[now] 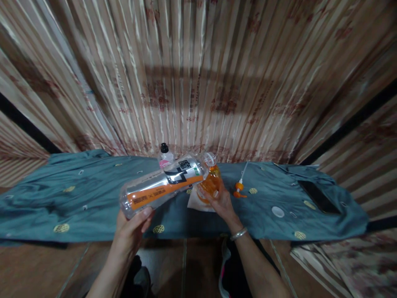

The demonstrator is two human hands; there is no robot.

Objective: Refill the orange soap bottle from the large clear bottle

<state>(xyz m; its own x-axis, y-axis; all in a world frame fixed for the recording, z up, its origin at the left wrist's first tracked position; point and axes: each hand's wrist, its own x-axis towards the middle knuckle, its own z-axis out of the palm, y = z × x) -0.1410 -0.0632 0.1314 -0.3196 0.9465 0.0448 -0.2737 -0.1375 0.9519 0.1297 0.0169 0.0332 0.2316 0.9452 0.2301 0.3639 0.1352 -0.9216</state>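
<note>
My left hand (132,227) is closed round the base of a clear plastic bottle (163,184) with an orange and black label, held tilted so its open mouth points at a small bottle of orange liquid (211,182). My right hand (218,198) grips that orange bottle, which stands on a white paper (194,200) on the teal cloth (77,198). An orange pump dispenser head (239,188) lies on the cloth just right of my right hand.
A small bottle with a black cap and pink label (164,156) stands behind the tilted bottle. A black phone (319,196) lies on the cloth at the right, a white round lid (278,212) nearer the middle. Striped curtains hang behind.
</note>
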